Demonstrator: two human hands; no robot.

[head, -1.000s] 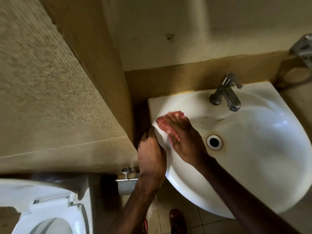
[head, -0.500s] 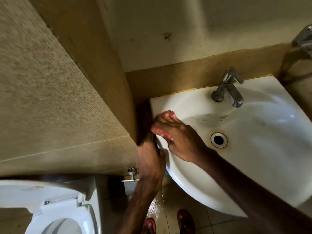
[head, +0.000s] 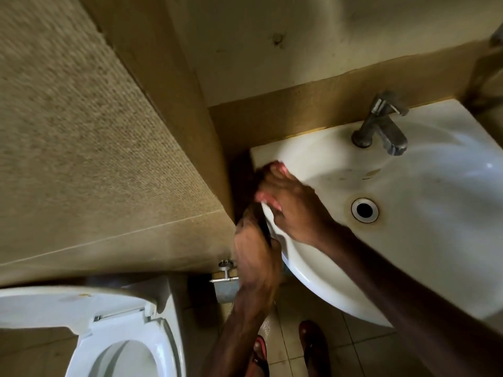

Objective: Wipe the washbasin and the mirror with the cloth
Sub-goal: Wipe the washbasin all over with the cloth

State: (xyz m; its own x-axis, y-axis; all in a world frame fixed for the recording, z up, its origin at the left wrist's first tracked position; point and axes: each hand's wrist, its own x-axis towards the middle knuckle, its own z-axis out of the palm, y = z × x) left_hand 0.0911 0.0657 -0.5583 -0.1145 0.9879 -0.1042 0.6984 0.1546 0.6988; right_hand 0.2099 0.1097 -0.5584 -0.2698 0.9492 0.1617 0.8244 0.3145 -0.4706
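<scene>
The white washbasin (head: pixel 435 213) fills the right side of the head view, with brownish stains around its drain (head: pixel 364 210). My right hand (head: pixel 294 210) lies over the basin's left rim and holds a pink cloth (head: pixel 277 168) against it; only bits of the cloth show between and past the fingers. Just below, my left hand (head: pixel 255 254) grips the outer left edge of the basin, its fingers hidden under the rim. No mirror is in view.
A metal tap (head: pixel 381 126) stands at the back of the basin. A tiled wall (head: pixel 81 159) juts out close on the left. Below it are a white toilet (head: pixel 122 336), its seat down, and a small wall valve (head: pixel 226 270). My sandalled feet (head: pixel 313 341) stand on the floor tiles.
My right hand has slid with the cloth from the inner slope of the bowl leftward onto the left rim. The left hand keeps its grip on the basin edge.
</scene>
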